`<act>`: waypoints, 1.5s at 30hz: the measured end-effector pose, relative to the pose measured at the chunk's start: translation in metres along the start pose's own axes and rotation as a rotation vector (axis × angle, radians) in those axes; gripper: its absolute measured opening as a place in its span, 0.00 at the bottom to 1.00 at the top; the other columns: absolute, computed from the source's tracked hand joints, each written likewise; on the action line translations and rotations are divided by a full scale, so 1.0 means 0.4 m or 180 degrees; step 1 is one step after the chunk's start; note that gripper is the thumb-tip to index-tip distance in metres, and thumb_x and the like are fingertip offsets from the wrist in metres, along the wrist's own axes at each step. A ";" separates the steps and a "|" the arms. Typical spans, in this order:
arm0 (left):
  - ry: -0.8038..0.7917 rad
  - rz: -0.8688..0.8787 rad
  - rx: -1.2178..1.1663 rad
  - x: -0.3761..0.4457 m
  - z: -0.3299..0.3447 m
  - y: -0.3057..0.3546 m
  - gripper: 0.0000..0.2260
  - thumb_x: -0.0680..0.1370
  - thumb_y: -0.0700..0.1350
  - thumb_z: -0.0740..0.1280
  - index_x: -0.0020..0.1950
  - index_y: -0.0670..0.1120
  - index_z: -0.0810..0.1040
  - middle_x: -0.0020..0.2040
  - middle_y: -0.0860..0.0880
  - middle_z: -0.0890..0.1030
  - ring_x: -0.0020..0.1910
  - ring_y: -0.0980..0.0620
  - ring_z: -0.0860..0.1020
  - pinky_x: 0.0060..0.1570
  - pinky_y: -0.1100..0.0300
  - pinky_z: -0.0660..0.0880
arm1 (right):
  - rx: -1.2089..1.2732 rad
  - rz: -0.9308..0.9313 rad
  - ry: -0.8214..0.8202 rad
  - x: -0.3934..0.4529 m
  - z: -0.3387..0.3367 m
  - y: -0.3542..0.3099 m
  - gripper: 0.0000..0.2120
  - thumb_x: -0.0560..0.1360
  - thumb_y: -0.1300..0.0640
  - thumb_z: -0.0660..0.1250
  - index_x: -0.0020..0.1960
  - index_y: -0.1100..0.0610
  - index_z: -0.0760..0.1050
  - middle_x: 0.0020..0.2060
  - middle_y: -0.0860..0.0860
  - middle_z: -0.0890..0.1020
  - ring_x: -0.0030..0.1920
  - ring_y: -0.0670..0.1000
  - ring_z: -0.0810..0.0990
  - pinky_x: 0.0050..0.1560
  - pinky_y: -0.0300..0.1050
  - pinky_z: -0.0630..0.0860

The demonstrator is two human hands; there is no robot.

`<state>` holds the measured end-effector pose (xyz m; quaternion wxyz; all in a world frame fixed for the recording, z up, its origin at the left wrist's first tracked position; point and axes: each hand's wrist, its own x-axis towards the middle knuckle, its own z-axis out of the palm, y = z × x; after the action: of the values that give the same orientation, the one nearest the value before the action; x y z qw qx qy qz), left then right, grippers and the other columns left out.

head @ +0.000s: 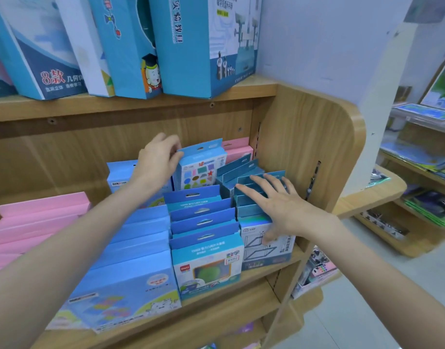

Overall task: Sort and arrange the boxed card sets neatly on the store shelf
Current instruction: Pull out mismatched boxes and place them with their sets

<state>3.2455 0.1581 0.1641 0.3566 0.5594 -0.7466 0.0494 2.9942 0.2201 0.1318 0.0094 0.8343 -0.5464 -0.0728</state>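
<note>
Several rows of boxed card sets stand front to back on the slanted wooden shelf (241, 280). At the back of the middle row, the left hand (157, 159) grips a light-blue box printed with coloured shapes (200, 167), thumb and fingers curled round its upper left edge; the box stands taller than its neighbours and looks not yet seated. The right hand (271, 200) lies flat, fingers straight and spread, on the hang-tab tops of the teal-blue boxes (244, 170) in the right-hand row, thumb down by the front box with line drawings (271, 248). The step in hand seems to be placing the shapes box behind the row of mid-blue boxes (201, 222). Next, it probably needs pushing down level while the right-hand row is steadied.
</note>
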 end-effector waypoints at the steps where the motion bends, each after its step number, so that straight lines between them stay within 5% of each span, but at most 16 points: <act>1: 0.0177 0.0041 -0.0017 -0.009 -0.019 -0.004 0.04 0.76 0.39 0.65 0.44 0.40 0.74 0.41 0.47 0.68 0.37 0.48 0.69 0.37 0.59 0.60 | -0.0016 -0.0004 0.0080 -0.004 0.005 0.000 0.59 0.62 0.44 0.76 0.72 0.41 0.31 0.75 0.50 0.39 0.74 0.56 0.37 0.72 0.60 0.38; 8: 0.0934 0.0240 -0.0324 -0.049 -0.098 -0.005 0.05 0.77 0.39 0.65 0.42 0.40 0.72 0.42 0.50 0.67 0.36 0.51 0.69 0.38 0.63 0.64 | -0.0057 -0.0111 0.0536 -0.042 0.034 0.008 0.56 0.64 0.41 0.72 0.71 0.41 0.30 0.75 0.50 0.41 0.74 0.54 0.40 0.72 0.58 0.38; 13: 0.1101 0.0476 -0.0345 -0.081 -0.125 -0.001 0.05 0.78 0.39 0.64 0.43 0.39 0.72 0.44 0.47 0.69 0.38 0.48 0.71 0.37 0.50 0.74 | -0.0270 -0.0067 0.0626 -0.063 0.049 0.001 0.57 0.64 0.39 0.71 0.71 0.43 0.28 0.74 0.50 0.40 0.74 0.54 0.36 0.71 0.59 0.35; 20: 0.1377 0.0612 -0.0456 -0.089 -0.147 0.019 0.05 0.78 0.38 0.64 0.43 0.38 0.73 0.44 0.44 0.71 0.39 0.49 0.72 0.36 0.46 0.76 | -0.0237 0.0016 0.0833 -0.084 0.064 0.006 0.58 0.62 0.37 0.72 0.70 0.42 0.27 0.75 0.51 0.40 0.74 0.54 0.37 0.70 0.57 0.32; 23: 0.1583 0.0736 -0.0484 -0.087 -0.172 0.033 0.05 0.78 0.38 0.63 0.43 0.38 0.73 0.44 0.45 0.70 0.39 0.53 0.69 0.35 0.47 0.75 | 0.0489 -0.0105 0.1107 -0.093 0.023 -0.005 0.54 0.64 0.38 0.72 0.71 0.42 0.33 0.74 0.48 0.46 0.74 0.49 0.42 0.74 0.58 0.42; 28: 0.1833 0.0908 -0.0497 -0.105 -0.237 0.046 0.06 0.78 0.39 0.63 0.44 0.37 0.74 0.44 0.49 0.68 0.41 0.57 0.67 0.38 0.51 0.73 | 0.2199 -0.0490 0.2102 -0.072 -0.155 -0.061 0.45 0.66 0.51 0.74 0.74 0.49 0.51 0.72 0.45 0.61 0.70 0.40 0.59 0.70 0.39 0.57; 32: 0.1898 0.0989 -0.0418 -0.142 -0.314 0.047 0.06 0.78 0.37 0.63 0.45 0.35 0.75 0.43 0.57 0.67 0.42 0.65 0.68 0.42 0.71 0.72 | 0.2395 -0.1226 0.2048 -0.036 -0.282 -0.164 0.44 0.65 0.53 0.75 0.73 0.48 0.53 0.66 0.44 0.69 0.64 0.38 0.67 0.63 0.30 0.66; 37: 0.1884 0.0525 -0.0434 -0.192 -0.403 0.004 0.04 0.77 0.39 0.66 0.47 0.38 0.77 0.45 0.60 0.68 0.41 0.68 0.74 0.42 0.76 0.70 | 0.2179 -0.1772 0.2207 0.015 -0.338 -0.272 0.43 0.67 0.52 0.74 0.71 0.43 0.49 0.55 0.59 0.80 0.50 0.60 0.81 0.56 0.55 0.76; 40: 0.1815 0.0230 -0.0544 -0.235 -0.445 -0.036 0.05 0.78 0.39 0.63 0.52 0.41 0.77 0.47 0.55 0.72 0.40 0.66 0.77 0.40 0.75 0.70 | 0.2334 -0.2061 0.2283 0.036 -0.355 -0.324 0.38 0.67 0.55 0.74 0.68 0.41 0.54 0.59 0.50 0.78 0.57 0.52 0.79 0.60 0.52 0.74; 45: 0.1519 -0.0227 -0.0424 -0.374 -0.505 -0.170 0.11 0.78 0.41 0.59 0.59 0.45 0.74 0.52 0.48 0.79 0.49 0.59 0.78 0.51 0.67 0.72 | 0.2692 -0.2141 0.2192 0.057 -0.360 -0.435 0.32 0.67 0.55 0.75 0.62 0.43 0.60 0.51 0.44 0.79 0.48 0.43 0.81 0.53 0.48 0.77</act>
<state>3.4188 0.3484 0.2036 0.5604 0.5332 -0.6227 0.1182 3.1807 0.2602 0.2549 -0.1689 0.8674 -0.2020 0.4223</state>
